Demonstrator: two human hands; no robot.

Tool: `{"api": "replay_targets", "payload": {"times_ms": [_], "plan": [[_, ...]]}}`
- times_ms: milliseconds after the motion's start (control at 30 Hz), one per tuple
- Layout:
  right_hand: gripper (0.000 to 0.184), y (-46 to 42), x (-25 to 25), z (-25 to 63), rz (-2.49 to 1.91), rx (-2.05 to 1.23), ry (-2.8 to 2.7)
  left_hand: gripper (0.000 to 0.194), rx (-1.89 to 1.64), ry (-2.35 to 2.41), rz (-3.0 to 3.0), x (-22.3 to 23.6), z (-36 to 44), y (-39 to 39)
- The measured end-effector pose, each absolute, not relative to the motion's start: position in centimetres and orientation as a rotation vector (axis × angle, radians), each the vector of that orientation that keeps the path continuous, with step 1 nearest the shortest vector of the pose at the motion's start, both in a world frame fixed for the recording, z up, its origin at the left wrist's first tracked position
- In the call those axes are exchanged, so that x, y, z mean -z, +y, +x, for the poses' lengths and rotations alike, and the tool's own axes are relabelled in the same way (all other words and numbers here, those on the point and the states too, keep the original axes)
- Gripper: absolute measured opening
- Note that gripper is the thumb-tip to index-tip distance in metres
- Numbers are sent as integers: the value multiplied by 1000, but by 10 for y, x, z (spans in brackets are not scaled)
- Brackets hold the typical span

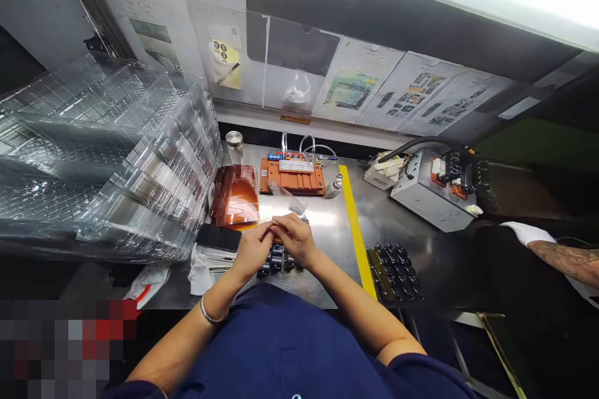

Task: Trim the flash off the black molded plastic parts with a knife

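My left hand [254, 250] and my right hand [298, 240] meet over the metal bench, fingertips pinched together. Whatever sits between the fingers is too small or too hidden to make out. Just beyond them is a clear plastic strip [284, 195]; whether it touches the fingers I cannot tell. Below my hands, partly covered, are black shiny parts [277, 257]. Farther back stands an orange fixture [294, 182] with a white perforated plate [296, 166] on it. Amber film sheets [238, 196] lie to the left of the fixture.
Stacked clear plastic trays [154, 162] rise at left. A dark phone [218, 237] and white cloth [200, 269] lie near my left hand. Right of the yellow tape [356, 230] are black parts in rows [395, 271] and a grey machine box [430, 190]. Another person's arm [568, 262] shows at far right.
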State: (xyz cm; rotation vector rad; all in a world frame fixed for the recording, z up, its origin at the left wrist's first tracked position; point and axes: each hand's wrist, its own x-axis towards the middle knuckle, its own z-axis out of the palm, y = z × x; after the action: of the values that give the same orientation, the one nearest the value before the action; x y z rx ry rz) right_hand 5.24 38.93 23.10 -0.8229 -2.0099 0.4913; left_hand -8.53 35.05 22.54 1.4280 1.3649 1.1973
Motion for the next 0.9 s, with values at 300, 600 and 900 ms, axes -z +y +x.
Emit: {"api": "replay_targets", "payload": {"times_ms": [300, 600, 900], "plan": [[22, 380, -256, 53, -835, -642, -1899, 28, -1317, 1292, 1466, -249, -98, 334], [17, 378, -282, 63, -651, -847, -2052, 15, -1104, 1091, 1850, -295, -125, 323], [23, 382, -287, 69, -654, -962, -2160, 17, -942, 988, 2169, -297, -132, 327]]}}
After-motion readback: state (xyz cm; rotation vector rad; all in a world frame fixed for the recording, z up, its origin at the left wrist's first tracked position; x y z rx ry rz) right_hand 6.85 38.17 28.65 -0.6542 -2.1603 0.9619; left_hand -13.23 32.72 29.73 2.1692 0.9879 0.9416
